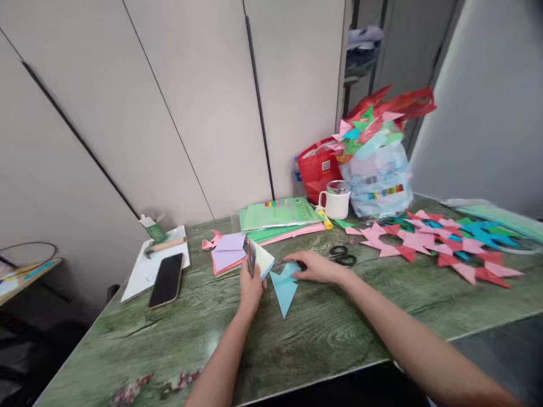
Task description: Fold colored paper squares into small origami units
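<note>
My left hand [251, 288] is closed around a small stack of paper squares [262, 259], whose pale top sheet faces right. To its right, my right hand [317, 267] has its thumb and fingers bent over the upper end of a light blue folded paper piece [284, 291] on the table. A small dark part and a thin dark line show by those fingertips; what they belong to is unclear. Black-handled scissors [343, 255] lie just beyond my right wrist.
A phone [167, 281] and hammer [165, 246] lie left. Purple paper [230, 243] sits near the stack. Behind are green paper packs [282, 215], a white mug [336, 200] and a full plastic bag [377, 175]. Folded paper rings [419, 240] spread right.
</note>
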Tool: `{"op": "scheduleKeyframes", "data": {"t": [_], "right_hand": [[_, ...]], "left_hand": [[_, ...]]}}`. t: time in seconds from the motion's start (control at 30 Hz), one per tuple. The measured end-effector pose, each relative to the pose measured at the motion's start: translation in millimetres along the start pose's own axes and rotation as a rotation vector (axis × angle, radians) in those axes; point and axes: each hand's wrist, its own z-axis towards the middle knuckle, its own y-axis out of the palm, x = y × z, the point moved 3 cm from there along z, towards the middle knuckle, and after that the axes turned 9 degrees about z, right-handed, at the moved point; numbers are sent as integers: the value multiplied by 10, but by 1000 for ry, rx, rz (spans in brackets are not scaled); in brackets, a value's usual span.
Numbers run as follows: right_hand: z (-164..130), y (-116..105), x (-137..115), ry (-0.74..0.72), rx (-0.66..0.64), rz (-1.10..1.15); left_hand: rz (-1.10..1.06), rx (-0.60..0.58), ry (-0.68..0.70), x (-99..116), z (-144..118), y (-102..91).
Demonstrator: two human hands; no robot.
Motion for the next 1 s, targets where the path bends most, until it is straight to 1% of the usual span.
{"op": "scheduleKeyframes", "data": {"t": [0.07,0.13,0.17,0.23,0.33,0.37,0.43,0.5,0.6,0.63,0.7,0.77,0.8,0.87,0.93,1.0], "right_hand": [[30,6,23,23,13,-54],[54,-10,43,34,94,-78],[62,-28,52,33,163,-92],[61,-80,65,23,356,-65],[23,-162,81,23,659,104],[8,-182,81,28,730,173],[-8,-203,64,42,800,334],[-5,-196,21,60,796,552],[28,-112,-87,96,710,897],[44,-65,-127,117,662,967],[73,41,-192,157,564,1023],[88,130,-224,166,516,979],[90,162,-227,165,510,920],[84,195,-223,142,535,734],[73,200,-230,89,580,517],[65,206,-248,36,614,356]], "left_hand": [[10,-4,-5,-5,-10,1],[12,-3,-11,-6,-14,0],[11,1,-14,-4,-13,-3],[-2,8,-24,2,-7,-7],[-30,8,-40,7,1,-6],[-35,4,-42,7,1,-3],[-35,-9,-40,2,-3,2],[-24,-25,-31,-4,-13,8],[-7,-58,-4,9,-39,27],[-5,-76,9,23,-53,39],[-2,-121,24,56,-84,66],[3,-153,27,91,-118,89],[2,-163,25,108,-133,98],[-13,-185,24,138,-158,112],[-35,-215,25,161,-177,128],[-46,-246,29,176,-191,146]]}}
